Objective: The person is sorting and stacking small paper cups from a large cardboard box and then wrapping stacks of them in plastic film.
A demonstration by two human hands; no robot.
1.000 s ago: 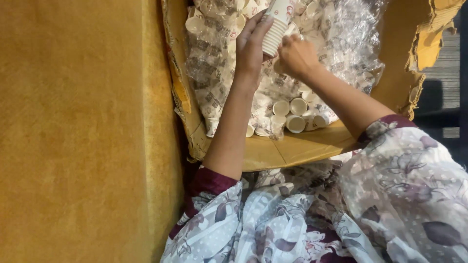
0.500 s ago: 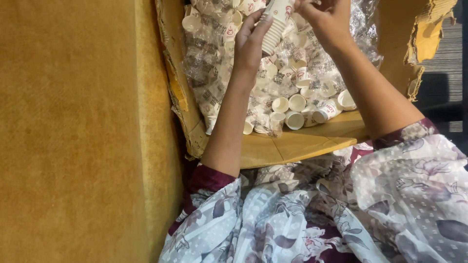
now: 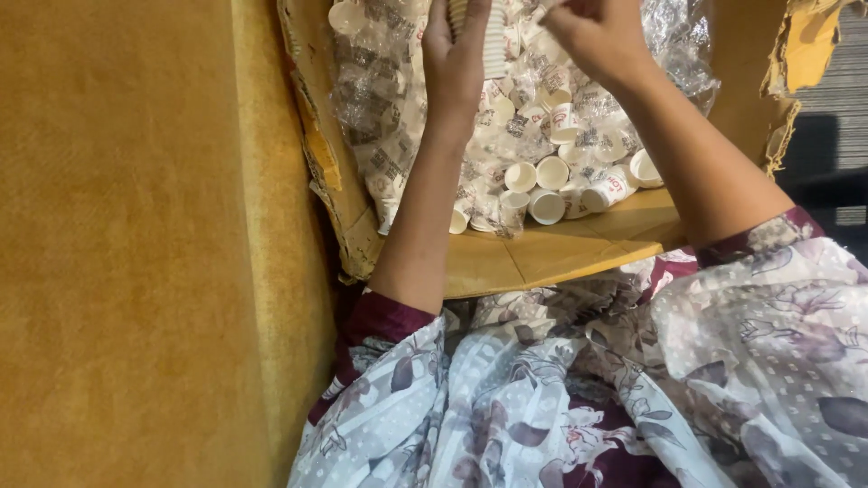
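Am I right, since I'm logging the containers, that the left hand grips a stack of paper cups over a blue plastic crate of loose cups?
Not quite. In the head view, the left hand grips the stack of paper cups over a torn brown cardboard box, not a blue plastic crate.

A torn cardboard box is seen at the top centre, its ragged left wall frayed and its near flap laid flat. Inside the box, loose white paper cups are heaped, several turned open-mouth up near the flap, and crumpled clear plastic wrap is spread over and among them. To the left of the box, a mustard-yellow upholstered surface is stretched across the view. To the right of the box, a dark ribbed floor is glimpsed. Below the box, floral cloth in white, grey and maroon is draped right up to the flap.
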